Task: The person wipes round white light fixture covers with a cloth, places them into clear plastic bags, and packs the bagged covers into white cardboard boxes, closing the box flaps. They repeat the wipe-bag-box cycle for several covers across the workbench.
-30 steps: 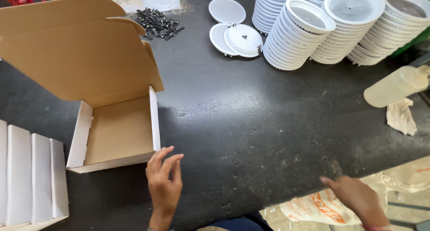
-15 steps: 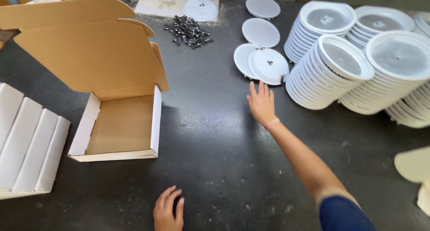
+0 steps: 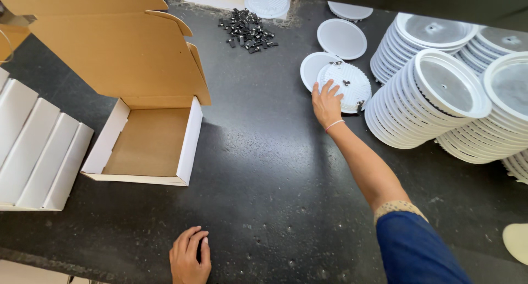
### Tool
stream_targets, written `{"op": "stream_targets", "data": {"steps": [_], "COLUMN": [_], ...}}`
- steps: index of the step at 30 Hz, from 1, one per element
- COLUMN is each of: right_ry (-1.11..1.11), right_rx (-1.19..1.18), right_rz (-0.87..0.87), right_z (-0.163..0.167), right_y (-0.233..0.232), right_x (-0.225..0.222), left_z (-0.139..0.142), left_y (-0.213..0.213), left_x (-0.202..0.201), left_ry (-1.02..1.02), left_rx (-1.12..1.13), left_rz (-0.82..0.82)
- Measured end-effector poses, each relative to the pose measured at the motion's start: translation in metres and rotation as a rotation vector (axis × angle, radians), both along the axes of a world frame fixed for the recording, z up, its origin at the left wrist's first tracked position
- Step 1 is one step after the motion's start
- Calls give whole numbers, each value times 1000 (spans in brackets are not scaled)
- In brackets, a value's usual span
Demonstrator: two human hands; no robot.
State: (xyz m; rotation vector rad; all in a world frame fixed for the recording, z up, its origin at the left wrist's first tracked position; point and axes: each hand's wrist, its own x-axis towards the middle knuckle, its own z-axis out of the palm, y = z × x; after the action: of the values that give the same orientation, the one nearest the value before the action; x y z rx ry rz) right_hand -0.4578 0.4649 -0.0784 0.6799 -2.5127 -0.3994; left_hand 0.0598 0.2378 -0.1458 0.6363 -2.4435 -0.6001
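Our right hand (image 3: 326,103) open, fingers now on the ribbed white disc (image 3: 346,86), having reached farther, disc stacks (image 3: 426,99) crowding its right, left hand (image 3: 190,256) loosely curled at table edge, bare tabletop (image 3: 264,168) between, open carton (image 3: 146,141) beyond the left hand.

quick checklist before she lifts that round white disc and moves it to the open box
1. Right hand on the ribbed white disc: ok, fingers rest on its near edge.
2. Disc actually gripped: cannot tell, the hand lies flat on it.
3. Disc free of neighbours: not ok, it overlaps a plain white disc.
4. Open cardboard box ready: ok, lid up, nothing inside.
5. Dark table between disc and box: ok, bare.
6. Left hand out of the way: ok, resting at the near edge.
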Motion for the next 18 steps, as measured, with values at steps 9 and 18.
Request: {"op": "stream_targets", "data": {"steps": [9, 18], "right_ry": [19, 76], "right_rx": [-68, 133], "right_rz": [-174, -69], "right_z": [24, 14], "right_y": [-34, -22], "right_x": [11, 21], "left_z": [-3, 31], "left_y": [-4, 5], "left_x": [-5, -2], "left_ry": [84, 40], "left_rx": [-19, 40], "left_rz": [-20, -13]}}
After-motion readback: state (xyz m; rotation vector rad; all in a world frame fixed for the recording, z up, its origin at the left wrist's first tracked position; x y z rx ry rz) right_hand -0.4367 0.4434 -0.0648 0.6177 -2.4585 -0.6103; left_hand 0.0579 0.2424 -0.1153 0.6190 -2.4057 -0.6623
